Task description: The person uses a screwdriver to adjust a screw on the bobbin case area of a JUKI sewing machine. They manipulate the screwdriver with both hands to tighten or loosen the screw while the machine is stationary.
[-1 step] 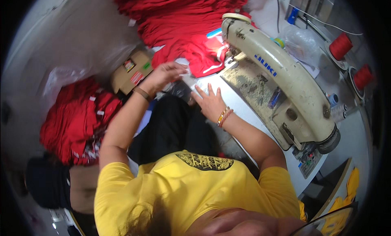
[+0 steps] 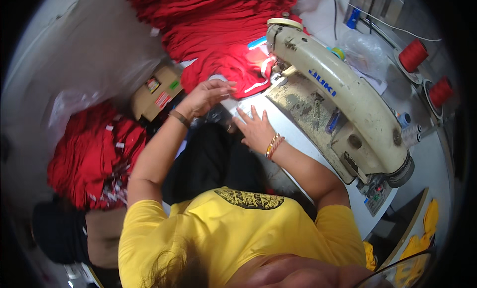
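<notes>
My right hand lies palm down at the edge of the white table, its fingers spread. Left of it, my left hand hovers close by, in front of a red garment. Its fingers are loosely bent with the tips slightly apart, and I see nothing in them. The garment lies bunched under the needle end of a cream sewing machine, with white trim along its edge. Lamp light falls on that spot. A whitish patch on the table shows between my hands; what it is I cannot make out.
A large heap of red garments lies behind the machine. More red garments are piled at the left, beside a cardboard box. Red thread cones stand at the right. A blue-handled tool lies on the machine bed.
My left hand has lowered slightly and its fingers have parted a little; the pale piece seen near its fingertips no longer shows there. My right hand stays nearly in place. The whole view has shifted slightly.
</notes>
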Action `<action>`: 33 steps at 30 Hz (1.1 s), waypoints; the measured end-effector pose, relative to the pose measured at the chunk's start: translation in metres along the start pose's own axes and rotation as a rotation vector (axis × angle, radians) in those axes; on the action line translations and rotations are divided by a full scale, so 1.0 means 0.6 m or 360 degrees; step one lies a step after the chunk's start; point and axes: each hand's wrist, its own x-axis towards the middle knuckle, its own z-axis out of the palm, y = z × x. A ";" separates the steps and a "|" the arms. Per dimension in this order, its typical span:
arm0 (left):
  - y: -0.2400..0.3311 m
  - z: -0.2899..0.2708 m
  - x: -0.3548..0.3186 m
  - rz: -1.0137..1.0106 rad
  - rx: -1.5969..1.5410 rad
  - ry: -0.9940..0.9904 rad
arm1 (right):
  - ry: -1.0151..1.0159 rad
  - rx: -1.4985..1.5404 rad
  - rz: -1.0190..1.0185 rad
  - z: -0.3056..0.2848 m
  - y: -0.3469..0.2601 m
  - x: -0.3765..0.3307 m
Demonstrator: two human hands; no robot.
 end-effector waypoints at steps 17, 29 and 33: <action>-0.050 -0.109 0.358 0.0330 0.0860 -0.0432 | 0.0106 0.0667 0.1178 -0.033 0.034 -0.111; -0.048 -0.098 0.387 0.0391 0.1009 -0.0370 | 0.0182 0.0524 0.1152 -0.030 0.052 -0.097; -0.044 -0.105 0.376 0.0629 0.1177 -0.0366 | 0.0178 0.0603 0.1235 -0.039 0.029 -0.110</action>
